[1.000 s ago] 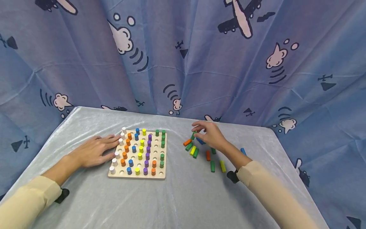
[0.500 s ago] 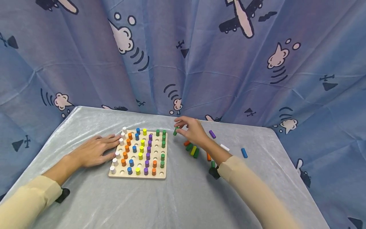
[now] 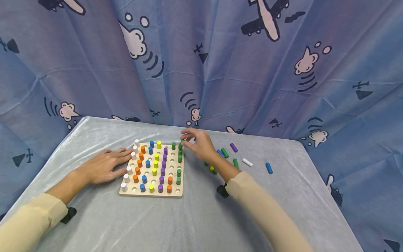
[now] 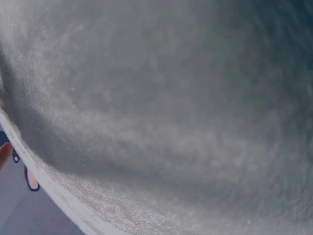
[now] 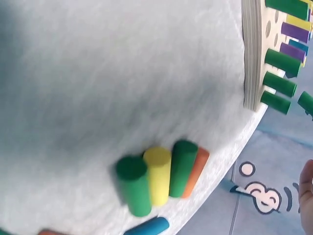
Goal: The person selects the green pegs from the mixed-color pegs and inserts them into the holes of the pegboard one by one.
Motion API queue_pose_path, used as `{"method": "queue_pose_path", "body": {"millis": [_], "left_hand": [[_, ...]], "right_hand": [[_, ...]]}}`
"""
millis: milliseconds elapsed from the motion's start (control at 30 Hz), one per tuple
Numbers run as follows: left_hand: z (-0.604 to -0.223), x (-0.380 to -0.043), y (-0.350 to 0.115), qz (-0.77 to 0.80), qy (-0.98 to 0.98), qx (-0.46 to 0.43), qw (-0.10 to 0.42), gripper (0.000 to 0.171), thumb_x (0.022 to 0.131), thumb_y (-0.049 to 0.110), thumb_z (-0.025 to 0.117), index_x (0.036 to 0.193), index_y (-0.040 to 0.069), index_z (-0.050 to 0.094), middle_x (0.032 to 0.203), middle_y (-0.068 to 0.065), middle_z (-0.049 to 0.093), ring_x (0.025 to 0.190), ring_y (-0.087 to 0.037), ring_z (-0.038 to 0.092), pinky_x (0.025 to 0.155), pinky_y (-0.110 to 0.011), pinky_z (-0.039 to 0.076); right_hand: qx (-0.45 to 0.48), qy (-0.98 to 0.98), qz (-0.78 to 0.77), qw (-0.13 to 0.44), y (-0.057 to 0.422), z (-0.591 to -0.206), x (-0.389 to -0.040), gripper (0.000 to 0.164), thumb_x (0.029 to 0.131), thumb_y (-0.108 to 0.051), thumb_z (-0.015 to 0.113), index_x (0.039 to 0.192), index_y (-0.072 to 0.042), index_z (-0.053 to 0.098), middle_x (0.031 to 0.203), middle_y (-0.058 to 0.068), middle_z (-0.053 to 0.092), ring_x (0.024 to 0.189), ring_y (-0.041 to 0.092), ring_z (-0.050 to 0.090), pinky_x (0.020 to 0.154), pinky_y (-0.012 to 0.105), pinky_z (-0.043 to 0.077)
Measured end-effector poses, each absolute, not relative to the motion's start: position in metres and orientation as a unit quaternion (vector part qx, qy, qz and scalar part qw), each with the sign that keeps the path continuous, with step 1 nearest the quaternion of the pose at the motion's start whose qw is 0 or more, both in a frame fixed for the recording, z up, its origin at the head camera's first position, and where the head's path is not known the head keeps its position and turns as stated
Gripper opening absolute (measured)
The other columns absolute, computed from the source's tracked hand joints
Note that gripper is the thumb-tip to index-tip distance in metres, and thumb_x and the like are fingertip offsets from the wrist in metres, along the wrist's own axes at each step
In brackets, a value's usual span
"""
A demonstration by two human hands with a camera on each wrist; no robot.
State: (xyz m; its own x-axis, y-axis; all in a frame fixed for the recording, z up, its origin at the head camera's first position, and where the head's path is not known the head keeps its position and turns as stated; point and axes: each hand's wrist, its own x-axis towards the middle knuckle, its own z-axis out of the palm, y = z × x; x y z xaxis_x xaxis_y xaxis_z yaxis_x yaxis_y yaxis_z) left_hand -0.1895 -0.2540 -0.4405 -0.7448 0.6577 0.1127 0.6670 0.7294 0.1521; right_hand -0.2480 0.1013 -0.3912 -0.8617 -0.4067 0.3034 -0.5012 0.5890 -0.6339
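A wooden pegboard [image 3: 148, 195] stands on the cloth, with rows of white, orange, blue, yellow, purple and green pegs upright in its holes. My left hand [image 3: 102, 167] lies flat at the board's left edge, fingers straight and touching it near the white pegs. Over the back right corner, my right hand [image 3: 199, 144] pinches a green peg [image 3: 182, 142] between thumb and fingers. In the right wrist view that green peg [image 5: 306, 103] is beyond the standing ones, clear of the board [image 5: 252, 54]. Only a fingertip [image 4: 5, 154] shows in the left wrist view.
Loose pegs lie right of the board, partly hidden by my right forearm: a purple peg [image 3: 233, 147], a white peg [image 3: 247, 162], a blue peg [image 3: 269, 168] and several others. A yellow peg [image 5: 158, 174] lies among green ones. A patterned curtain [image 3: 201, 70] hangs behind the table.
My right hand has carried the green peg leftward from the loose pegs to the board's back right corner. The left hand stays in place.
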Motion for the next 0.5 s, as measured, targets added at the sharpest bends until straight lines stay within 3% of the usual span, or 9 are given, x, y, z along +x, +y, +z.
{"method": "queue_pose_path", "body": {"millis": [333,500], "left_hand": [[-0.442,-0.19,-0.254,-0.088,-0.93,-0.357,0.02,0.056,0.1,0.039,0.056,0.141,0.001,0.055,0.154,-0.012,0.043,0.136,-0.039,0.045,0.098,-0.057,0.042],[-0.441,-0.19,-0.254,-0.088,-0.931,-0.354,0.017,0.056,0.1,0.039,0.056,0.141,0.001,0.054,0.154,-0.012,0.042,0.137,-0.038,0.044,0.098,-0.057,0.042]], "right_hand": [[0.261,-0.889,0.374,0.04,0.083,-0.401,-0.247,0.032,0.085,-0.005,0.078,0.116,-0.006,0.069,0.097,0.002,0.077,0.085,0.014,0.066,0.08,0.04,0.051],[0.253,-0.895,0.367,0.034,0.079,-0.405,-0.249,0.032,0.086,-0.006,0.078,0.116,-0.007,0.069,0.097,0.001,0.077,0.083,0.012,0.065,0.077,0.034,0.048]]}}
